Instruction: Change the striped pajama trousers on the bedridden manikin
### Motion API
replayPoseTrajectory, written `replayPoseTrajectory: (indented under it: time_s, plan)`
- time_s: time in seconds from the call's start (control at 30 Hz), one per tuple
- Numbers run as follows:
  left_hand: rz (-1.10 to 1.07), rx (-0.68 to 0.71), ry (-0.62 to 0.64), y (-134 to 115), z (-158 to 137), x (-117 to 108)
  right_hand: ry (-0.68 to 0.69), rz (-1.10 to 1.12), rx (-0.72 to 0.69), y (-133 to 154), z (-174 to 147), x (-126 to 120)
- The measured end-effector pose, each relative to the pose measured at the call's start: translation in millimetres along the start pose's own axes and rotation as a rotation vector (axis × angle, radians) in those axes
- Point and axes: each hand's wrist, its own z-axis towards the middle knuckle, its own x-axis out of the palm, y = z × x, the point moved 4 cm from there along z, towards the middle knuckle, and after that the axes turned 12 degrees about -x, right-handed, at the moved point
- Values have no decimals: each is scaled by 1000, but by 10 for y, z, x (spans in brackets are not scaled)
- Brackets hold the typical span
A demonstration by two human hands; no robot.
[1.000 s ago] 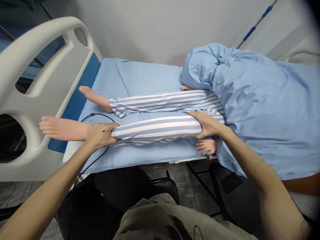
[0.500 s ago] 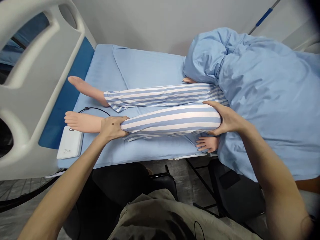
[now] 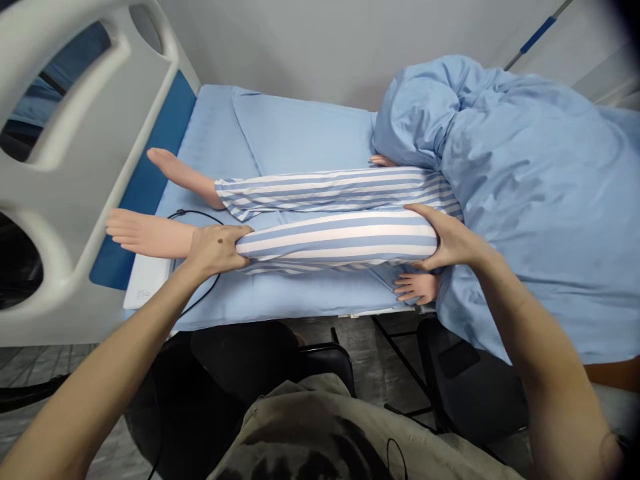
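Observation:
A manikin's near leg [image 3: 340, 237], in blue-and-white striped trousers, is held between my two hands. My left hand [image 3: 215, 250] is wrapped round its ankle, by the trouser hem; the bare foot [image 3: 145, 231] sticks out to the left. At the knee, my right hand [image 3: 447, 237] grips from the right, thumb on top and fingers reaching underneath. Behind it the manikin's far leg [image 3: 330, 190] lies on the bed, its foot pointing left. The manikin's near hand [image 3: 419, 288] rests palm-down below my right hand.
A blue quilt [image 3: 540, 200] is bunched over the manikin's upper body. The bed's footboard [image 3: 135, 180] rises at the left. Beside it lies a white power bank [image 3: 146, 283] with a lit display and a black cable. Black chairs [image 3: 475, 373] stand along the bed's near side.
The manikin's near leg has shifted left, with its foot now further over the power bank and footboard side. My left hand moved left with it; my right hand keeps its grip at the knee.

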Motion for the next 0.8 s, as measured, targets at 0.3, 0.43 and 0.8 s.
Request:
replayPoseTrajectory:
  time_s: [0.3,0.43,0.8]
  plan:
    - [169,-9,-10,255,-191,-359,34,-78,-125,111,321,485]
    - [219,7,9,297,-209,-390,84,-146,-110,142,471,856]
    - [156,43,73,436,-51,84,96,-226,-112,81,581,1292]
